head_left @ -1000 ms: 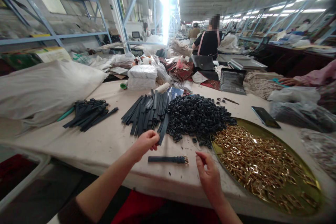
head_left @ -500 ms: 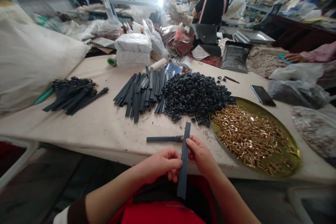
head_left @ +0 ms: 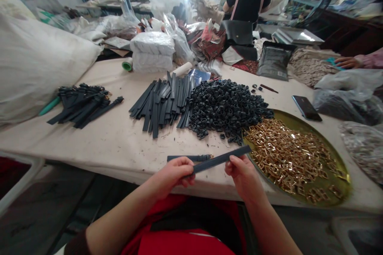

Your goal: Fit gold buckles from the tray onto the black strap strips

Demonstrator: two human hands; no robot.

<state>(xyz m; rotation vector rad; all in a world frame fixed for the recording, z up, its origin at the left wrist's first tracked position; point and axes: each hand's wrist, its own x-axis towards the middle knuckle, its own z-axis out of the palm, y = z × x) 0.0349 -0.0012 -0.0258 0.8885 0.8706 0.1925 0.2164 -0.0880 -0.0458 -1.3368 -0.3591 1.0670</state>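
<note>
A flat dark strip (head_left: 217, 160) is stretched between my two hands above the table's front edge, its right end tilted up. My left hand (head_left: 179, 172) pinches its left end, and my right hand (head_left: 241, 169) grips it near the other end. Just behind lies a strip with a loop and gold buckle (head_left: 188, 158). Further back are a heap of loose dark strips (head_left: 163, 105) and a big pile of small black loops (head_left: 226, 107). Gold buckles (head_left: 290, 155) fill a round tray (head_left: 338, 155) on the right.
Finished-looking buckled strips (head_left: 85, 105) lie at the left by a large white sack (head_left: 38, 63). A phone (head_left: 306, 107) rests beyond the tray. Plastic-wrapped packs (head_left: 152, 51) stand at the back. Another person's hand (head_left: 347, 62) is at far right; a person (head_left: 247, 0) is behind.
The held strip has turned from nearly upright to nearly level. My left hand has moved left and up to its end, my right hand slightly right. The buckle on the lying strip now shows.
</note>
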